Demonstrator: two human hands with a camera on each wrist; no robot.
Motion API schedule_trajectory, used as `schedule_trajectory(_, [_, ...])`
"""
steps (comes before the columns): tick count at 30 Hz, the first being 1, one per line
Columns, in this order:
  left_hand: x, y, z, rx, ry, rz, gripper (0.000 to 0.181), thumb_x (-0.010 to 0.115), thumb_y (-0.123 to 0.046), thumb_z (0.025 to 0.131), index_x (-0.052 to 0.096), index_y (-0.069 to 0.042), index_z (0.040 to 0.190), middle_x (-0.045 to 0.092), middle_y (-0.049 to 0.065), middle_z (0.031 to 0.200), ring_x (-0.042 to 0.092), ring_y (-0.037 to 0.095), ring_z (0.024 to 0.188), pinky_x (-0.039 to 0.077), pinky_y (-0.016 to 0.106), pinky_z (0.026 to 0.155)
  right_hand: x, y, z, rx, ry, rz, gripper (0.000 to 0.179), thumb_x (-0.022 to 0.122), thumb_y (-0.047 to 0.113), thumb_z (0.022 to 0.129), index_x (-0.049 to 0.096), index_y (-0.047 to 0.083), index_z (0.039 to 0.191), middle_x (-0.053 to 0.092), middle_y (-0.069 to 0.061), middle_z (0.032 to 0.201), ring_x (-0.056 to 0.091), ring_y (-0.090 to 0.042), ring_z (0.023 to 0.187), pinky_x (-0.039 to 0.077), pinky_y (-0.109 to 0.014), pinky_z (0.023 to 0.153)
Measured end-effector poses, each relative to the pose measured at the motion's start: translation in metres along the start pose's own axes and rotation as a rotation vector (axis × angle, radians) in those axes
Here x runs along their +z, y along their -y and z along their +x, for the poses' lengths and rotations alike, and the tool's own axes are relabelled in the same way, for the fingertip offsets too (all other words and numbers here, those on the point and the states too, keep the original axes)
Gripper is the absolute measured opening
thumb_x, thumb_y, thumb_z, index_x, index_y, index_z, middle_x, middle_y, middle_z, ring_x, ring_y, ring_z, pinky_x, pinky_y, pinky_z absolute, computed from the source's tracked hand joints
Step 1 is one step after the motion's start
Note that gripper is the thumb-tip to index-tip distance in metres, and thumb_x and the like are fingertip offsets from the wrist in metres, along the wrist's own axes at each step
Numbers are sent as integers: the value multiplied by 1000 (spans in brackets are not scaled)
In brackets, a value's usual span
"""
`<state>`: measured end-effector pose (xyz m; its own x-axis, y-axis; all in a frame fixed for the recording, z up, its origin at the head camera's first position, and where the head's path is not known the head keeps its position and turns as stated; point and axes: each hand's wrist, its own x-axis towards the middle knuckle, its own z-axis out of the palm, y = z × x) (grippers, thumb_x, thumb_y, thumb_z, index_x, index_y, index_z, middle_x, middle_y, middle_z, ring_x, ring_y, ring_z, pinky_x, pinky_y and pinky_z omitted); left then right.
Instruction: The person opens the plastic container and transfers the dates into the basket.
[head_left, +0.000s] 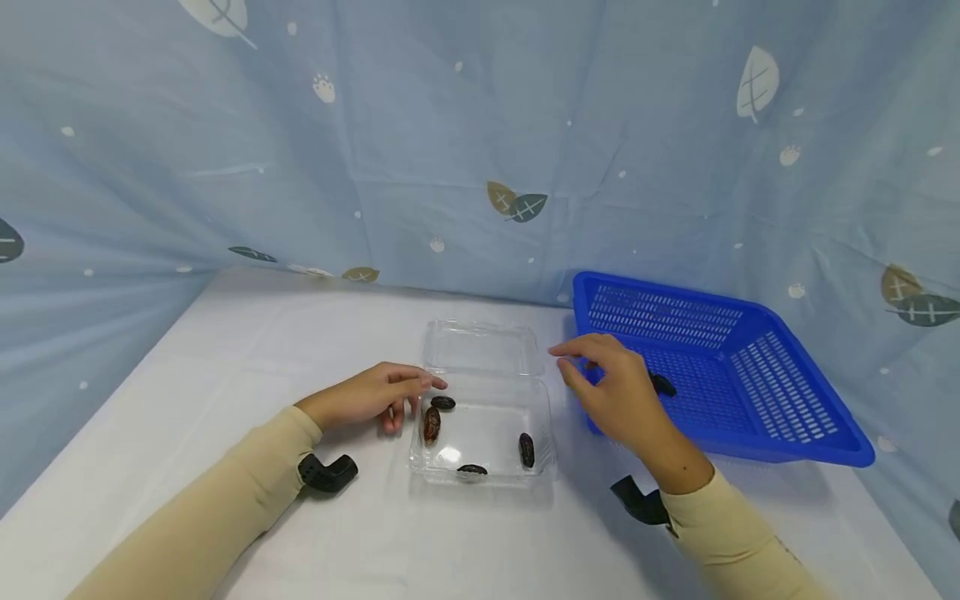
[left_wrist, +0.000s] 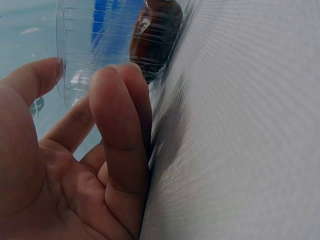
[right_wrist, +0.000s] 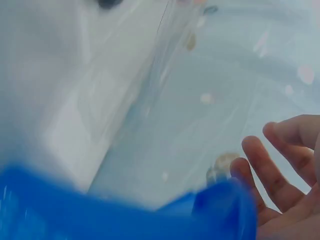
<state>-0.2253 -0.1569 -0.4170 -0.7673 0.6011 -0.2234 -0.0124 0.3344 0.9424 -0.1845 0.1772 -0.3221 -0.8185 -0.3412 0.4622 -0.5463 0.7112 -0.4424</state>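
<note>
A clear plastic clamshell box [head_left: 480, 417] lies with its lid [head_left: 483, 348] folded back. Inside, near its walls, are several dark, wrinkled dates, among them a reddish-brown date [head_left: 432, 425] on the left and a darker date [head_left: 527, 450] on the right. My left hand [head_left: 378, 396] holds the box's left edge, its thumb [left_wrist: 47, 75] at the rim and curled fingers [left_wrist: 117, 115] by the outer wall. My right hand [head_left: 611, 387], nothing between thumb and fingers, hovers over the left side of a blue basket [head_left: 780, 333], fingers pointing toward the box.
At least one dark date [head_left: 662, 384] lies in the basket, partly hidden by my right hand. White cloth [head_left: 322, 533] covers the table. A blue leaf-print curtain [head_left: 420, 150] hangs behind it. Black curved pieces [head_left: 327, 473] sit at both wrists.
</note>
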Motion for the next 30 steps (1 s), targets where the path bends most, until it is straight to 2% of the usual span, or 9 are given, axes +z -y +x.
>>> schedule_trajectory(5, [0,2,-1,2,-7,-3,42,49,-46,104,61,-22,137,58,11,95,57,15,58,54,27,55,22,17,2,-58,29,45,17,72,5,91,77,11,107,73,-5,103,64,-22,94,57,-37,74])
schedule_trajectory(10, [1,4,-1,9,-7,1,41,48,-45,105,62,-22,137,58,10,94,57,15,57,54,28,55,44,28,5,-96,75,86,17,72,6,91,76,8,107,74,-7,100,66,-22,90,59,-36,71])
schedule_trajectory(16, [0,5,0,10,-5,-11,43,49,-45,105,61,-20,137,58,9,92,57,15,57,54,27,55,67,38,11,-65,178,114,17,70,9,93,76,10,109,75,-5,102,67,-16,86,59,-35,71])
schedule_trajectory(22, [0,7,0,7,9,-31,44,50,-43,105,60,-18,138,60,9,90,57,13,56,53,26,54,86,45,17,-17,328,201,18,67,10,96,75,9,112,76,-6,107,67,-15,83,56,-23,67])
schedule_trajectory(27, [1,6,1,11,-2,-19,45,49,-44,105,59,-17,139,63,9,91,58,13,55,53,27,55,95,45,18,-5,364,242,19,68,9,95,75,8,112,76,-4,110,67,-14,81,53,-21,63])
schedule_trajectory(30, [1,5,1,17,-7,-17,47,49,-44,105,58,-14,140,64,8,91,58,13,55,53,27,55,99,44,17,12,384,243,19,68,9,95,75,9,113,75,-3,112,67,-13,81,53,-21,66])
